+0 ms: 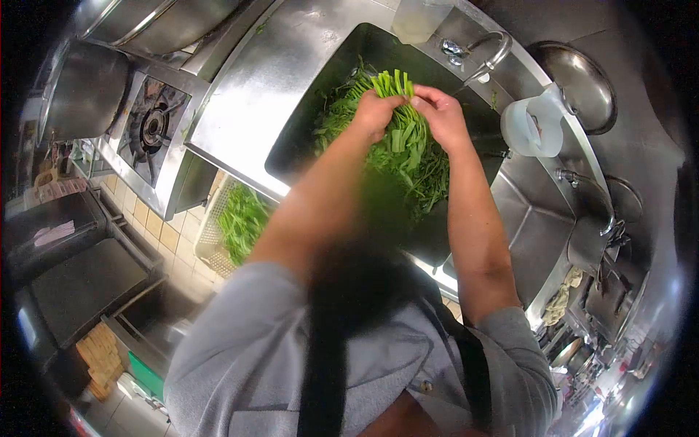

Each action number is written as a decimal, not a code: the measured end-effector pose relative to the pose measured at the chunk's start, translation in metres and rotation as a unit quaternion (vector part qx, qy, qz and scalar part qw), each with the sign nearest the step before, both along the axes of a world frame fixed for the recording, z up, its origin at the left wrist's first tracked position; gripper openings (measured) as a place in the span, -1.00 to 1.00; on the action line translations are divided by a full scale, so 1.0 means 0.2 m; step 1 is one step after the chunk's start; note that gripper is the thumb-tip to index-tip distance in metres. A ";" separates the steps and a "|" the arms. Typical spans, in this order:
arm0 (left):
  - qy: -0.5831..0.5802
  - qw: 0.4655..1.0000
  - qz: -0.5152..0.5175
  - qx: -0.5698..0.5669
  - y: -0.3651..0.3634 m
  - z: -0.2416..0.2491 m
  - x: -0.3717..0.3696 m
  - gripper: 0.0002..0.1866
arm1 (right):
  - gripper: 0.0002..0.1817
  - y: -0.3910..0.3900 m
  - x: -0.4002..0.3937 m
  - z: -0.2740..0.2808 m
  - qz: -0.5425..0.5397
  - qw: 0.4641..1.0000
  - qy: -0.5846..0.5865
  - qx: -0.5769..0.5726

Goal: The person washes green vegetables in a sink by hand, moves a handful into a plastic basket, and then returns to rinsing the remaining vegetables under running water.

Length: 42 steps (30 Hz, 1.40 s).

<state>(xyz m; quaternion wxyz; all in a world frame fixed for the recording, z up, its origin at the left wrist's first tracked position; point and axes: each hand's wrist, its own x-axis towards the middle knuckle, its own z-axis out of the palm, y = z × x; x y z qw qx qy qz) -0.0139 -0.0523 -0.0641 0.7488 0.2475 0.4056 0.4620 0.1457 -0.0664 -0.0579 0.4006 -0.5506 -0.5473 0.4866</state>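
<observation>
Both my hands hold one bunch of green leafy vegetable stems (408, 149) over a dark steel sink (298, 138). My left hand (375, 113) grips the bunch near the cut stem ends, which point toward the far rim. My right hand (442, 116) is closed on the same bunch from the other side, fingers touching the stems. The leaves hang down toward me, partly blurred. More loose greens (338, 109) lie in the sink under the bunch.
A faucet (484, 51) stands at the sink's far rim, a white plastic jug (535, 124) to its right. A second steel basin (531, 218) lies right. A floor basket of greens (237, 218) and a gas burner (153, 127) are left.
</observation>
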 end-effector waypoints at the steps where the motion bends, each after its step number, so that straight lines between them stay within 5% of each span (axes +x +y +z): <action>1: 0.028 1.000 -0.002 0.003 -0.01 -0.01 0.00 -0.76 | -0.66 0.01 0.02 -0.02 -0.001 1.000 -0.001 0.000; 3: 0.056 0.998 -0.004 0.006 0.00 -0.03 0.01 -0.76 | -0.75 0.02 0.03 0.00 -0.068 0.997 -0.039 0.016; 5: 0.076 0.997 -0.019 0.020 0.00 -0.08 0.00 -0.75 | -0.85 0.05 0.05 0.05 -0.186 0.966 0.181 -0.007; 7: 0.125 0.992 -0.034 0.009 -0.04 0.08 -0.05 -0.74 | -0.85 0.07 0.11 0.14 -0.221 0.947 0.231 -0.018; 9: 0.172 0.984 -0.051 -0.002 -0.05 0.12 -0.06 -0.74 | -0.80 0.08 0.13 0.17 -0.197 0.955 0.220 -0.026; 11: 0.216 0.967 -0.115 0.067 -0.02 0.04 -0.04 -0.73 | -0.69 0.08 0.11 0.18 -0.082 0.988 -0.060 -0.114; 13: 0.225 0.965 -0.121 0.064 -0.05 0.15 -0.01 -0.73 | -0.64 0.09 0.09 0.06 -0.017 0.982 -0.185 -0.040; 19: 0.351 0.917 -0.123 0.146 0.03 -0.17 -0.09 -0.62 | -0.68 0.14 0.25 0.22 -0.143 0.988 0.018 -0.058; 21: 0.477 0.852 -0.161 0.142 0.04 -0.20 -0.15 -0.58 | -0.70 0.15 0.29 0.32 -0.085 0.994 0.037 -0.053; 23: 0.478 0.848 -0.173 0.148 0.07 -0.17 -0.16 -0.57 | -0.71 0.16 0.29 0.37 -0.065 0.996 0.011 -0.059; 25: 0.318 0.926 -0.142 0.148 0.11 0.04 -0.12 -0.58 | -0.72 0.15 0.28 0.39 -0.042 0.997 -0.017 -0.066; 28: 0.151 0.953 -0.133 0.227 0.18 0.21 -0.03 -0.63 | -0.76 0.14 0.19 0.40 -0.015 0.995 -0.043 -0.084; 31: 0.162 0.923 -0.215 0.276 0.28 0.24 0.03 -0.68 | -0.75 0.16 0.19 0.32 0.008 0.995 -0.023 -0.100; 42: 0.168 0.949 -0.153 0.217 0.20 0.22 0.10 -0.71 | -0.68 0.12 0.16 0.32 -0.049 0.989 -0.004 -0.139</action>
